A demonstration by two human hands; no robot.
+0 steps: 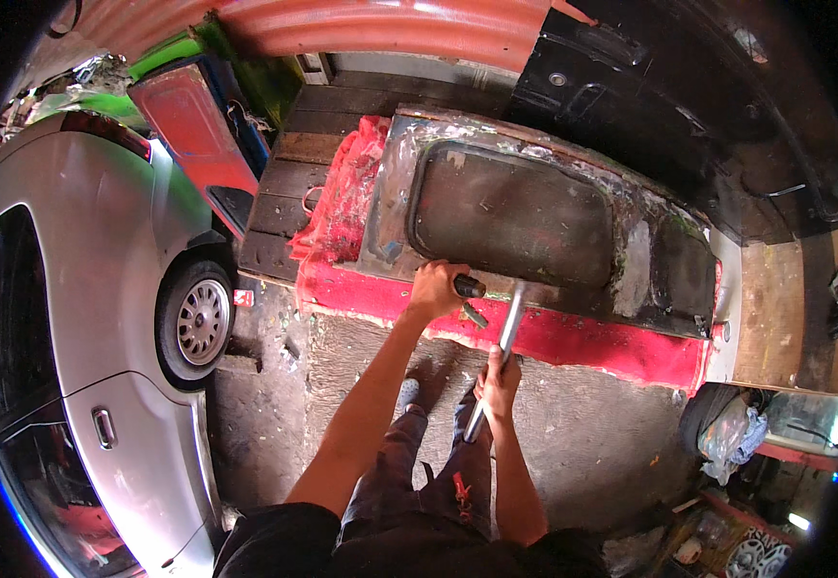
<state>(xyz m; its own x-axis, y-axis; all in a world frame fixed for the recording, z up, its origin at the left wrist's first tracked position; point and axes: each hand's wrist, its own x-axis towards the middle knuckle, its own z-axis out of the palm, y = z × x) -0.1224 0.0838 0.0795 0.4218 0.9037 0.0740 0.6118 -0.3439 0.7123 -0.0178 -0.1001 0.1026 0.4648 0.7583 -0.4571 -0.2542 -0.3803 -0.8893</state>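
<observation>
A worn metal vehicle panel [513, 214] with a rounded recessed field lies across a red cloth [573, 335] on a wooden bench. My left hand [436, 289] is closed at the panel's near edge, around a dark, blunt-ended piece [471, 286] whose kind I cannot make out. Just below that hand, a small greenish-grey metal part [475, 315] sticks out over the cloth. In my right hand [499, 381] is a hammer [511, 326] with a shiny metal handle, gripped partway down. Its head is at the panel's near edge, right of my left hand.
On the left stands a silver car [110, 289], its wheel near the wooden bench [279, 207]. Red and green panels [187, 120] lean behind it. A large black panel [650, 106] stands at the back right. Bags and a tyre [703, 421] sit at the lower right.
</observation>
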